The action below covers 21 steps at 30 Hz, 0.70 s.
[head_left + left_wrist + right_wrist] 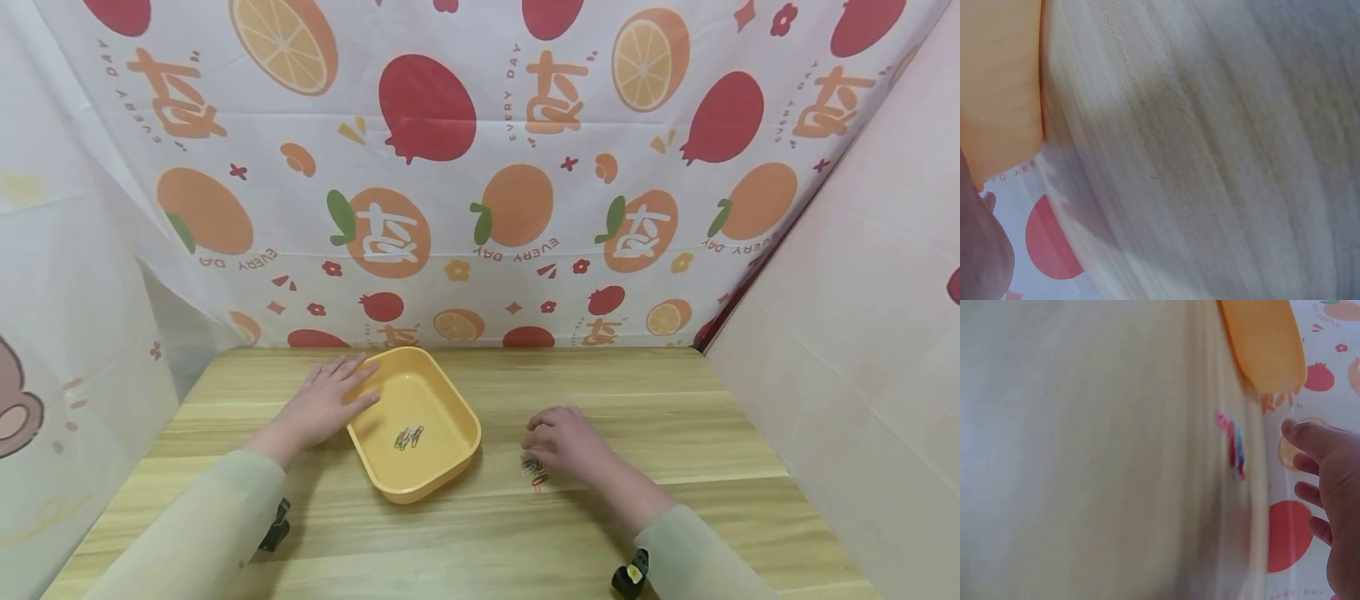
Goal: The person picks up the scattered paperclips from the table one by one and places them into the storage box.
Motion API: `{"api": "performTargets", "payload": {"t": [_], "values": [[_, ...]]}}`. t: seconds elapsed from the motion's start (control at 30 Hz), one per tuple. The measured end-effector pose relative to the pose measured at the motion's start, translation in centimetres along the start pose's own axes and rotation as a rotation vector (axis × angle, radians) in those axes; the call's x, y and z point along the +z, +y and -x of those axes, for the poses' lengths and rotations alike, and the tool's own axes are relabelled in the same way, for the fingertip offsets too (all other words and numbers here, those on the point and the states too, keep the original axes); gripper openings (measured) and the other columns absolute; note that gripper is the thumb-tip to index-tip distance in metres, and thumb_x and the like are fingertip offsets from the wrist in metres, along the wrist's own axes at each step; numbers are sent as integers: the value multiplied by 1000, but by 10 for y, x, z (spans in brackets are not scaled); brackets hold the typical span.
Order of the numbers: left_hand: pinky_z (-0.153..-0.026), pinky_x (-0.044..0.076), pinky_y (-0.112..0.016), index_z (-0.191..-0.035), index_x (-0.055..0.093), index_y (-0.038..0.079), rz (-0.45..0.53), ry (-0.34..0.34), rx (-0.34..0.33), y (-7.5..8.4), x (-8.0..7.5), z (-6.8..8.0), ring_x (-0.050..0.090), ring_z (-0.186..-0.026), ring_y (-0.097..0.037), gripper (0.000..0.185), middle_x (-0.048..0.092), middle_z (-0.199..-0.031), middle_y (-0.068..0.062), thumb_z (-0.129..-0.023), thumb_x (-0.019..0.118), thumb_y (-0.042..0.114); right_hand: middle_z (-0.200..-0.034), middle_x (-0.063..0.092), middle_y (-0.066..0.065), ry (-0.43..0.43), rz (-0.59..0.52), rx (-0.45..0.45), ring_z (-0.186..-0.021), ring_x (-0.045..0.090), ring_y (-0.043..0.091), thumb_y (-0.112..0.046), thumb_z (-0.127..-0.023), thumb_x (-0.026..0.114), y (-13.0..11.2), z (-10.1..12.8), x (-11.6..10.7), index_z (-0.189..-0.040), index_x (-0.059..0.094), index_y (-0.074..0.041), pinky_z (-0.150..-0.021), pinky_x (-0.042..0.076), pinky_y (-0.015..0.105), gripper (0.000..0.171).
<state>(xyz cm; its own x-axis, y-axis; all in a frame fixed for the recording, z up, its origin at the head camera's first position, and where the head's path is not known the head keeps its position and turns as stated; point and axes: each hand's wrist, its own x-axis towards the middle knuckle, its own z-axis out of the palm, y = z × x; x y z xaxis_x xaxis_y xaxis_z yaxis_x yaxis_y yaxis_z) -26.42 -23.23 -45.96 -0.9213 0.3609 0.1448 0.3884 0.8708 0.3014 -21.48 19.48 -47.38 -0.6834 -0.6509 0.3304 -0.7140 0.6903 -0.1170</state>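
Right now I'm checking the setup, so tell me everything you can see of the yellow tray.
The yellow tray is a shallow rounded-rectangle dish, plastic by its look, lying flat and turned at an angle on the wooden table. A few paper clips lie inside it. The left hand rests flat against its left rim, fingers straight.

Head view looks down from above; wrist views close, sharing tray [420, 492] and table [600, 383]

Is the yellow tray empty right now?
No, in the head view a few paper clips lie on the floor of the yellow tray.
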Motion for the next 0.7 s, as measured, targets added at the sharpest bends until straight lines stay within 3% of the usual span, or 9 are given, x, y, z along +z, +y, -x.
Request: {"api": "performTargets", "payload": {"t": [0.3,0.7], "values": [[-115,2,-67,-156,33,18,-15,-31,-10,-1,-4,0,13,-147,-48,66,21,-163,-14,-102,46,53,-110,69,-4,-44,-38,18,-108,59,19,-31,-87,77,7,28,4,-91,80,-27,-100,42,46,7],[-117,2,-65,-156,33,22,-11,-15,-13,-9,4,-3,13,-148,-45,66,21,-164,-10,-100,46,56,-112,68,-5,-92,-30,34,-111,58,18,-34,-86,76,9,38,5,-95,79,-31,-100,42,45,10]]}}
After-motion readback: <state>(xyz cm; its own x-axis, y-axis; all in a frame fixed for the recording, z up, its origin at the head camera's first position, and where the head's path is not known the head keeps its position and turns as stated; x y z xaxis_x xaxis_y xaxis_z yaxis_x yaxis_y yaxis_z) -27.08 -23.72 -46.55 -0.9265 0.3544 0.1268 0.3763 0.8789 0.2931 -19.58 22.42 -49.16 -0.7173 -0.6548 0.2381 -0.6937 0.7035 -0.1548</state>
